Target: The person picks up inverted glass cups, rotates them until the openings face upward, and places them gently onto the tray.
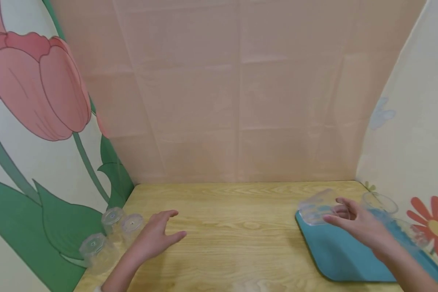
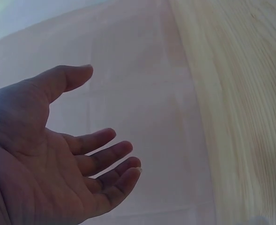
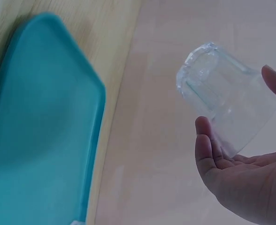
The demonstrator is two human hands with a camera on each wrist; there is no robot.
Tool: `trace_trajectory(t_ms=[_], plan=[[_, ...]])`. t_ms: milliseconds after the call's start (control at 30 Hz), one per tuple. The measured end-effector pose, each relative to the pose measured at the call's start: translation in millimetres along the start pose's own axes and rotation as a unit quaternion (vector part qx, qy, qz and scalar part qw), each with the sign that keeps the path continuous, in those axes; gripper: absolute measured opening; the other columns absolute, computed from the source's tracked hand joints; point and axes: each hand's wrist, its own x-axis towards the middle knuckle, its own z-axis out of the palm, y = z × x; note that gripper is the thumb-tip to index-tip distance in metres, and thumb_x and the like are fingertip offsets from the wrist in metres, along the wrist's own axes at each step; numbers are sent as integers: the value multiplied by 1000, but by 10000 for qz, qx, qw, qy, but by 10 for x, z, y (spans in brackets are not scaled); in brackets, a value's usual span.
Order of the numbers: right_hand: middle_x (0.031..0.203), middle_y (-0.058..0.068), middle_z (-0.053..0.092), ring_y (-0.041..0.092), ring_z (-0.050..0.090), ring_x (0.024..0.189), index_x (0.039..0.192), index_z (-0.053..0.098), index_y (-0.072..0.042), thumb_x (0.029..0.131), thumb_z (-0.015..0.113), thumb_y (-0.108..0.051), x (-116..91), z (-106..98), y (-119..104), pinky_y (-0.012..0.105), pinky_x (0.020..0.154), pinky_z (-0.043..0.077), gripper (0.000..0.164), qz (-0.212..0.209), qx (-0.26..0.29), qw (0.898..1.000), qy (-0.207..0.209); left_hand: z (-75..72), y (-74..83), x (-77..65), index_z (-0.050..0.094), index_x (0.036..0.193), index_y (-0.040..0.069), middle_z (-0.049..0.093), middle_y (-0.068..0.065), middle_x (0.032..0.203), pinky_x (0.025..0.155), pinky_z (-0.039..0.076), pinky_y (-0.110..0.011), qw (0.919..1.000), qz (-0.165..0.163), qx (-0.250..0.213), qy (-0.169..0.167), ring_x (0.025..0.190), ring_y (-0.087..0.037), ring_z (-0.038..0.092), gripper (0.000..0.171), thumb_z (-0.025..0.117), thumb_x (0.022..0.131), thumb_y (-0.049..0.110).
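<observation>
My right hand (image 1: 363, 227) grips a clear plastic cup (image 3: 231, 93) between thumb and fingers. The cup is tilted and overlaps the far left corner of the blue tray (image 1: 346, 259) in the head view. My left hand (image 1: 157, 239) is held over the left part of the table, palm empty in the left wrist view, thumb apart from loosely bent fingers (image 2: 105, 161). Nearest to it are clear cups standing bottom-up: one in front (image 1: 98, 255), one behind (image 1: 113, 221), and one (image 1: 131, 227) partly overlapped by the left forearm side.
On the tray's right side stand two more clear cups, a far one (image 1: 379, 202) and a nearer one (image 1: 410, 233) partly behind my right arm. A pink sheet (image 1: 237, 101) hangs behind the wood-grain table (image 1: 233, 227). Flower-printed sheets (image 1: 40, 93) flank both sides.
</observation>
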Motion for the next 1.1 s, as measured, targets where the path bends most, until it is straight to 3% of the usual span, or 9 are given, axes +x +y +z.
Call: trace_trajectory(t_ms=[533,1100], plan=[[140,43,43,57,49,122,153,8,16,96,64,-54,173,-139,358,57,81,53,107,56,-854,9958,320,-173,-288,21,56,136,-2,56,-22,140,106,43,-59,9996,-92,276,39,132,-45,49,68,78,88,41],[124,46,53,60,57,106,144,18,26,91,69,-56,324,-243,660,62,75,50,110,-36,-1836,9809,637,-266,-479,-3,55,135,-6,58,-27,134,102,43,-60,9968,-247,745,156,128,-50,48,71,79,86,39]])
